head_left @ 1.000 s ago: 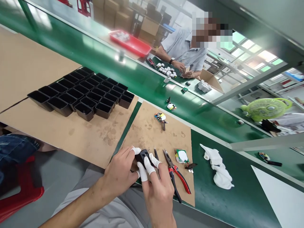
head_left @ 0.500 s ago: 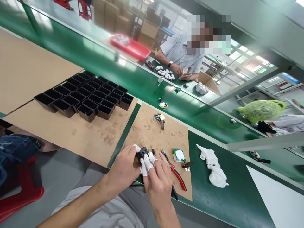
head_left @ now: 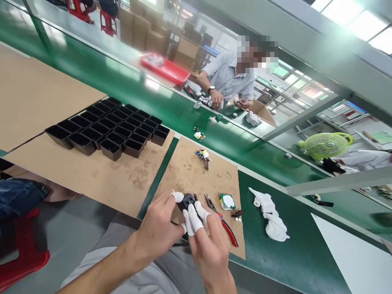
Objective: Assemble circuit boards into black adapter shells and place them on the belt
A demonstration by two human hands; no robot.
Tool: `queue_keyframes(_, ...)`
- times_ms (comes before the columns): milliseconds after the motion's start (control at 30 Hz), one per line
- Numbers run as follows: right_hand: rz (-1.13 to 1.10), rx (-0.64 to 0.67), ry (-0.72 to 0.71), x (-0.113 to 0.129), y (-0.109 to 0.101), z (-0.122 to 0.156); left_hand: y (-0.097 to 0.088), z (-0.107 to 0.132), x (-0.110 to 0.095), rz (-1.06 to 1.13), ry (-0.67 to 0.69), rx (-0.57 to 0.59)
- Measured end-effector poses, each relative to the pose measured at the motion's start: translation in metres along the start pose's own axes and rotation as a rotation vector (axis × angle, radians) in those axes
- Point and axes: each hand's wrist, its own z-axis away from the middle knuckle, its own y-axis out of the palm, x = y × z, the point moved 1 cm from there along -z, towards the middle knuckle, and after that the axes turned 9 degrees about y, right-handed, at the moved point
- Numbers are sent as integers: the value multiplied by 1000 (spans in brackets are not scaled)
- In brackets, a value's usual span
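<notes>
A small black plastic housing with holes in its top face sits between my two hands near the table's front edge. Its left side is gripped by my left hand, which wears white finger cots on thumb and index finger. My right hand holds the near right side with several white-covered fingers. Just right of them lie pliers with red and black handles and a thin pointed tool, partly hidden. Beyond the pliers is a green circuit board with a white pad, wired to a dark piece.
Rows of empty black cases stand on cardboard to the left. Another circuit board lies ahead. A crumpled white cloth is at right. Across the green belt, a co-worker handles small white parts.
The view has shifted slightly. Both my hands keep hold of the black housing, the right fingers a little more spread. The co-worker's hands have moved apart, one toward the white parts.
</notes>
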Motion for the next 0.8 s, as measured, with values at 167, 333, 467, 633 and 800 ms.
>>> queue_keyframes(167, -188, 18, 166, -2, 12, 2, 1, -3, 10, 56, -87, 78)
queue_keyframes(333, -377, -36, 420, -10, 23, 6, -8, -5, 19, 141, -103, 122)
queue_keyframes(467, -618, -199, 725, -16, 28, 10, -15, 2, 25, 286, -202, 14)
queue_keyframes(633, -1008, -289, 1079, -8, 35, 20, -11, 11, 32, 334, -270, -2)
queue_keyframes(800, -1403, -410, 1428, 5, 40, 25, -10, 14, 34, 322, -263, 32)
